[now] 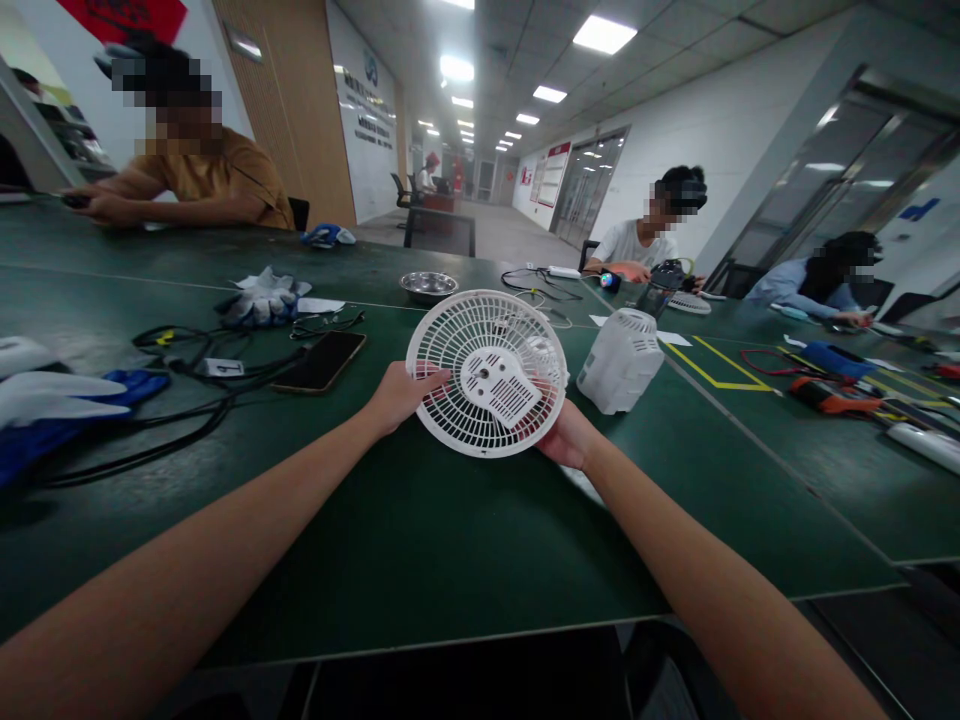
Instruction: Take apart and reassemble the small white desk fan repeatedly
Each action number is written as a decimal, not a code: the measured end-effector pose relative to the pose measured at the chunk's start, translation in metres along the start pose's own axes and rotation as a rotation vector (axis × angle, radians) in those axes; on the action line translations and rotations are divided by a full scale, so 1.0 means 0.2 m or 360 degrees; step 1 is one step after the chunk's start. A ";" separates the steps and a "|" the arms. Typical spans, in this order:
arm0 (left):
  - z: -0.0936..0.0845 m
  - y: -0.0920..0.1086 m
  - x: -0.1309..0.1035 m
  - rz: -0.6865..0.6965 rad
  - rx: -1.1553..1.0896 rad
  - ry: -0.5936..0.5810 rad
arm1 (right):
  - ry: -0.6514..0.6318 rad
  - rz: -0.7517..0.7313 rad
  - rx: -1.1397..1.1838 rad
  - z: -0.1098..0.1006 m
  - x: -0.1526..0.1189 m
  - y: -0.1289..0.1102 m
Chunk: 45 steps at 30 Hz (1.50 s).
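Note:
A round white fan grille with a slotted housing at its centre is held up in front of me, above the green table. My left hand grips its left rim, with fingers reaching over the bars. On the lower right, my right hand holds the rim, its fingers partly hidden behind the grille. Just right of the grille stands a white plastic housing, apart from both hands. Behind the grille sits a shiny metal bowl.
A phone, black cables and work gloves lie on the left of the green table. Blue-and-white gloves are at far left. An orange tool lies right. Other people sit around the table.

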<state>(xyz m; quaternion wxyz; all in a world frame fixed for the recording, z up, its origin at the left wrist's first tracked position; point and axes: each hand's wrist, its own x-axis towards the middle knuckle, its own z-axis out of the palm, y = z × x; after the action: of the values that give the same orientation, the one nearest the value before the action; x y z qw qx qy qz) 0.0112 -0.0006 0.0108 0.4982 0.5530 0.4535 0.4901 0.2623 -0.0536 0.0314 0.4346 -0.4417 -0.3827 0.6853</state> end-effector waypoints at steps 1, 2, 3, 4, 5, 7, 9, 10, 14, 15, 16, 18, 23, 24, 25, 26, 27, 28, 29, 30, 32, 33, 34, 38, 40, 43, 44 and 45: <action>0.00 0.00 0.00 0.0023 0.0013 0.0009 | 0.0013 -0.0029 0.0003 0.01 0.00 0.00; 0.00 0.00 0.00 0.0044 0.0025 0.0017 | 0.0020 -0.0060 0.0004 0.02 -0.01 0.00; 0.00 -0.01 0.00 0.0065 0.0038 0.0024 | 0.0017 -0.0097 0.0004 0.03 -0.01 0.00; 0.00 -0.01 0.01 0.0091 0.0056 0.0034 | 0.0008 -0.0143 0.0004 0.04 -0.01 0.00; 0.00 -0.01 0.01 0.0119 0.0074 0.0040 | 0.0005 -0.0199 0.0004 0.04 -0.01 0.00; 0.00 -0.02 0.02 0.0153 0.0078 0.0048 | 0.0033 -0.0346 -0.0005 0.03 0.00 0.00; -0.01 -0.04 0.04 0.0124 0.0002 0.0060 | 0.0145 -0.0542 -0.0041 0.01 0.01 0.00; -0.01 -0.04 0.05 0.0082 -0.0068 0.0072 | 0.0222 -0.0646 -0.0079 0.00 0.02 0.00; -0.04 -0.05 0.07 -0.0138 -0.0383 0.0098 | 0.0416 -0.0939 -0.0405 -0.07 0.01 -0.03; -0.04 -0.04 0.06 -0.0184 -0.0453 0.0050 | 0.0419 -0.0974 -0.0515 -0.08 0.01 -0.04; -0.05 -0.03 0.06 -0.0223 -0.0521 -0.0020 | 0.0416 -0.1013 -0.0631 -0.09 0.00 -0.04; -0.05 -0.01 0.04 -0.0298 -0.0656 -0.0184 | 0.0420 -0.1099 -0.0884 -0.11 -0.01 -0.04; -0.02 0.02 0.03 -0.0564 -0.0851 -0.0274 | 0.0406 -0.1179 -0.1586 -0.12 -0.01 -0.01; -0.02 0.02 0.03 -0.0616 -0.0861 -0.0241 | 0.0381 -0.1177 -0.1693 -0.12 -0.01 -0.01; -0.02 0.02 0.04 -0.0661 -0.0867 -0.0207 | 0.0356 -0.1181 -0.1772 -0.12 0.00 -0.01; -0.02 0.02 0.05 -0.0693 -0.0871 -0.0182 | 0.0329 -0.1192 -0.1818 -0.13 0.00 -0.01; -0.02 0.01 0.05 -0.0714 -0.0874 -0.0167 | 0.0301 -0.1210 -0.1834 -0.13 0.00 -0.01; -0.02 0.01 0.06 -0.0725 -0.0876 -0.0161 | 0.0269 -0.1231 -0.1825 -0.13 0.00 -0.01; -0.02 0.01 0.06 -0.0728 -0.0877 -0.0159 | 0.0239 -0.1254 -0.1801 -0.14 0.01 -0.02; -0.02 0.01 0.06 -0.0728 -0.0878 -0.0157 | 0.0221 -0.1282 -0.1766 -0.16 0.01 -0.02; -0.02 0.02 0.06 -0.0730 -0.0884 -0.0154 | 0.0273 -0.1352 -0.1707 -0.19 0.04 -0.03; -0.02 0.02 0.06 -0.0733 -0.0892 -0.0151 | 0.0350 -0.1394 -0.1697 -0.21 0.05 -0.03; -0.02 0.03 0.06 -0.0732 -0.0900 -0.0145 | 0.0446 -0.1434 -0.1708 -0.23 0.06 -0.04; -0.02 0.04 0.05 -0.0740 -0.0910 -0.0102 | 0.0769 -0.1506 -0.1877 -0.32 0.13 -0.05; -0.02 0.03 0.05 -0.0752 -0.0909 -0.0115 | 0.0827 -0.1461 -0.1967 -0.36 0.17 -0.05; -0.02 0.02 0.06 -0.0744 -0.0898 -0.0121 | 0.0848 -0.1299 -0.2060 -0.40 0.21 -0.04; -0.02 0.02 0.06 -0.0738 -0.0891 -0.0116 | 0.0839 -0.1239 -0.2057 -0.40 0.22 -0.04; -0.02 0.02 0.06 -0.0733 -0.0888 -0.0116 | 0.0822 -0.1185 -0.2035 -0.41 0.22 -0.04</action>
<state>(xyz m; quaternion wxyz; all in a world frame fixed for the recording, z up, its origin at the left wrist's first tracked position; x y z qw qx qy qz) 0.0081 0.0118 0.0155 0.7431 0.2962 0.3969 0.4501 0.3303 0.0022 0.0003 0.3724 -0.5942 -0.7127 0.0165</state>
